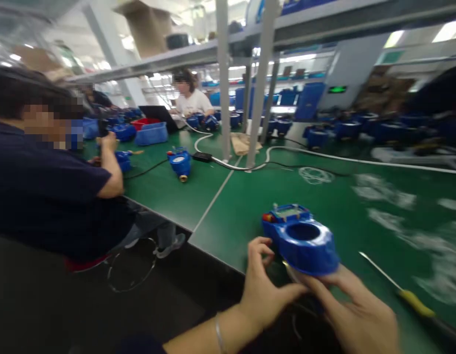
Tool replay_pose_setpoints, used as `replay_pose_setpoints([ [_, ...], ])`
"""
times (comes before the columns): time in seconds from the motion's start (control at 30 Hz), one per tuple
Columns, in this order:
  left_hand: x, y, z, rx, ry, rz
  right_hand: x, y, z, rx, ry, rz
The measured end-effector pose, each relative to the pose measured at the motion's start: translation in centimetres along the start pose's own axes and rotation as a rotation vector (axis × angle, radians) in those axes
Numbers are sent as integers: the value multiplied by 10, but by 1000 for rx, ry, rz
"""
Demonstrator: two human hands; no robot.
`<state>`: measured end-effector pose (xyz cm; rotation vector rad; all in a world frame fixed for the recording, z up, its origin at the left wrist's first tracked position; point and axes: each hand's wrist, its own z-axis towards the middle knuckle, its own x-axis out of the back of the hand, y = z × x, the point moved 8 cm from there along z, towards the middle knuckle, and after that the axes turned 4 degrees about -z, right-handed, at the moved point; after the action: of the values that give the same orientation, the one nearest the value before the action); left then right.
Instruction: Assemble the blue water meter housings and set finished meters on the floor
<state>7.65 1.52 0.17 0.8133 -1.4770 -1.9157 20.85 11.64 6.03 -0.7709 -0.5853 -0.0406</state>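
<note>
A blue plastic meter housing (311, 253) with a round opening is held up over the near edge of the green table. My right hand (356, 309) grips it from below and the right, its fingertips hidden beneath the housing. A small open compartment with a board (290, 212) and a red and yellow part (267, 217) sits at its far end. My left hand (262, 285), with a band on the wrist, is at the housing's left side. Its fingers are curved and apart from the thumb, which reaches under the housing near my right fingers; any contact there is unclear.
A screwdriver with a yellow handle (415, 302) lies at right beside blurred clear plastic bags (393, 219). Farther back are a white cable (323, 156), shelf posts (259, 88) and a blue meter (179, 163). A co-worker (46, 187) sits at left, another person (193, 101) beyond.
</note>
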Motion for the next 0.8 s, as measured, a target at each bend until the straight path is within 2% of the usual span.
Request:
replay_pose_setpoints([
  [0.07, 4, -8, 2, 77, -21, -43, 6, -19, 2, 132, -15, -150],
  [0.2, -5, -10, 14, 195, -211, -89, -2, -44, 10, 312, 4, -310],
  [0.43, 0, -10, 29, 247, -220, -74, -13, -55, 8, 503, 46, -438],
  [0.53, 7, -8, 33, 243, -220, -79, -16, -56, 10, 496, 87, -460],
  [0.6, 11, -4, 37, 237, -268, -49, -19, -57, 13, 464, 84, -435],
  [0.7, 15, 8, 47, 168, -338, 62, -23, -52, 16, 354, 66, -345],
  [0.8, 21, 15, 57, 95, -316, 206, -26, -43, 13, 245, 71, -220],
])
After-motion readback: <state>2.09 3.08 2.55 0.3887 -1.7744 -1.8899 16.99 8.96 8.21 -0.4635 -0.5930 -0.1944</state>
